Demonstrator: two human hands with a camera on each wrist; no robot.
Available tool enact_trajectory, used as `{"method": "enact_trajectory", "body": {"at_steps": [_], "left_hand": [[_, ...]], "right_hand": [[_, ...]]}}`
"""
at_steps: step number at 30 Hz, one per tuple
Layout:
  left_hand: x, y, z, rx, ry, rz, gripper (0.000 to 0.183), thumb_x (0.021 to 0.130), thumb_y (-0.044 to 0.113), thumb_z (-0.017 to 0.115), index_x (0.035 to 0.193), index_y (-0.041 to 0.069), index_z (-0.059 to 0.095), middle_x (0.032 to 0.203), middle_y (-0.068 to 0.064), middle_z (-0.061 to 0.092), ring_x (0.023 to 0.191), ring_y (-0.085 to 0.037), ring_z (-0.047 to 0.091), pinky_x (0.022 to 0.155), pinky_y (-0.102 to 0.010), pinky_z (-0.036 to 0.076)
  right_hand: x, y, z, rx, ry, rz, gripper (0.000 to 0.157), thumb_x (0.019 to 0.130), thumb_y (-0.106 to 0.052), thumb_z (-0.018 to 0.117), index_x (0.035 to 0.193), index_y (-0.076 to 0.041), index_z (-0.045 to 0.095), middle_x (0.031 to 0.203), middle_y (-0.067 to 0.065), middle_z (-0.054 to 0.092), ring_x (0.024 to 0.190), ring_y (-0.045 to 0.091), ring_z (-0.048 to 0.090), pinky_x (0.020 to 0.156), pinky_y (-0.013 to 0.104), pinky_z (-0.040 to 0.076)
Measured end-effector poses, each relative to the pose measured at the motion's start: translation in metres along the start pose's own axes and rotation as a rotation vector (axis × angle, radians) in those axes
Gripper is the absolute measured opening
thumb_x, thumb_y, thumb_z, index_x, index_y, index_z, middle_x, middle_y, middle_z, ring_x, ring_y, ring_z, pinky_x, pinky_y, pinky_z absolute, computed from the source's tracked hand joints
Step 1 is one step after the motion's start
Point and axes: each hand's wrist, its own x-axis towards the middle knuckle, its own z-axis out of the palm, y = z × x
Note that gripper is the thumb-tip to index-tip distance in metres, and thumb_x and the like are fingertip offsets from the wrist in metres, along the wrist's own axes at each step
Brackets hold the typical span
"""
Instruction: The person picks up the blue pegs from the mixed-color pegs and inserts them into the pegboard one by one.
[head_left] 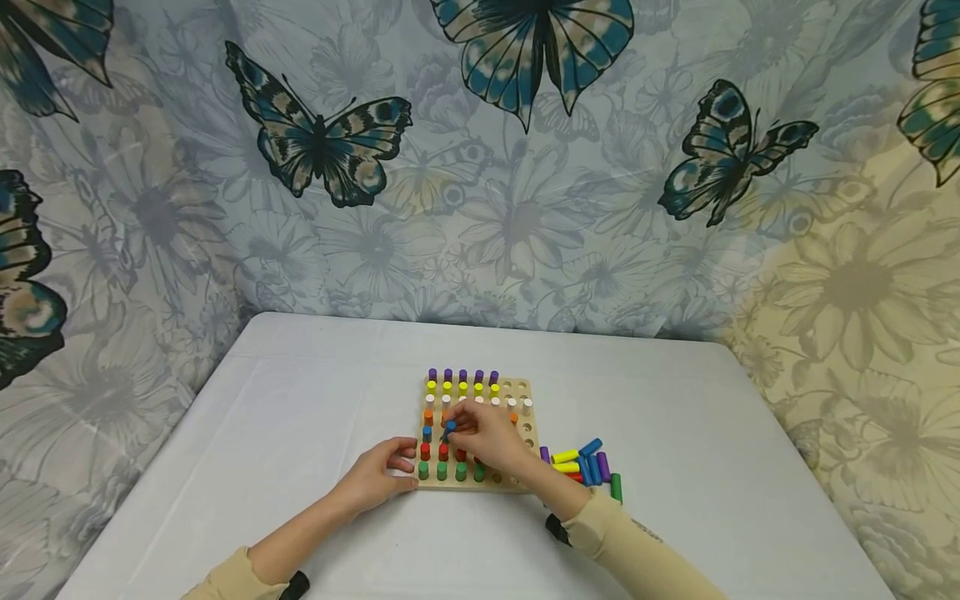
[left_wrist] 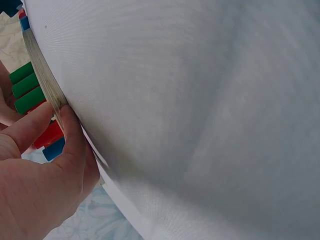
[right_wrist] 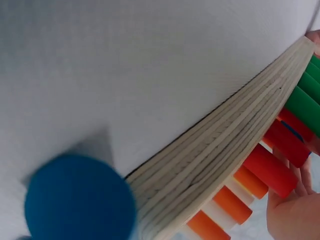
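A wooden pegboard (head_left: 480, 486) stands on the white table with rows of colored pegs in its holes. My left hand (head_left: 375, 477) holds the board's near left corner, thumb and fingers against its edge; in the left wrist view, that hand (left_wrist: 45, 175) lies close to the green pegs (left_wrist: 27, 87). Over the blue row, my right hand (head_left: 487, 432) pinches a blue peg (head_left: 450, 427) between thumb and finger, beside a blue peg (head_left: 427, 434) standing in the board. Whether the pinched peg has entered a hole cannot be told. The right hand hides part of the middle rows.
Loose pegs in blue, yellow, purple, red and green lie right of the board, among them a green peg (head_left: 616, 487) and a yellow peg (head_left: 565, 457). The white table (head_left: 315, 375) ends at a butterfly-patterned backdrop (head_left: 517, 225).
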Motion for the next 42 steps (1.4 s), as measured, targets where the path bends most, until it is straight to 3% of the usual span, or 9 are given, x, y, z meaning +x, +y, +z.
{"method": "enact_trajectory", "body": {"at_steps": [6,14,25,42], "left_hand": [[0.0007,-0.0014,-0.0004,0.002,-0.012,0.009,0.059,0.077,0.000,0.079,0.130,-0.004,0.054,0.113,-0.007,0.061,0.096,-0.018,0.060,0.080,-0.031,0.049],[0.0013,-0.0017,-0.0012,0.010,-0.016,0.021,0.058,0.077,0.001,0.078,0.130,-0.005,0.054,0.114,-0.007,0.062,0.097,-0.018,0.060,0.080,-0.031,0.049],[0.0006,-0.0001,-0.0013,0.010,-0.014,0.016,0.058,0.078,0.000,0.078,0.130,-0.005,0.054,0.113,-0.007,0.061,0.096,-0.018,0.060,0.080,-0.031,0.049],[-0.0008,0.0012,0.0000,0.030,-0.014,0.005,0.058,0.078,0.003,0.079,0.131,-0.004,0.054,0.114,-0.005,0.062,0.095,-0.016,0.059,0.082,-0.032,0.048]], "right_hand": [[-0.0003,-0.0030,0.0016,-0.034,-0.003,0.032,0.019,0.087,-0.006,0.071,0.106,-0.008,0.067,0.097,-0.002,0.068,0.090,0.012,0.065,0.079,0.025,0.053],[0.0008,-0.0031,0.0026,-0.060,-0.015,-0.014,0.018,0.088,-0.006,0.071,0.105,-0.007,0.066,0.098,0.000,0.068,0.091,0.013,0.066,0.080,0.026,0.053],[0.0025,-0.0034,0.0036,-0.062,-0.037,-0.002,0.018,0.090,-0.006,0.069,0.107,-0.011,0.066,0.099,-0.003,0.067,0.093,0.012,0.065,0.083,0.026,0.052],[-0.0013,-0.0019,0.0014,-0.048,-0.050,-0.031,0.017,0.091,-0.005,0.067,0.107,-0.008,0.065,0.104,0.007,0.068,0.092,0.013,0.064,0.080,0.024,0.052]]}}
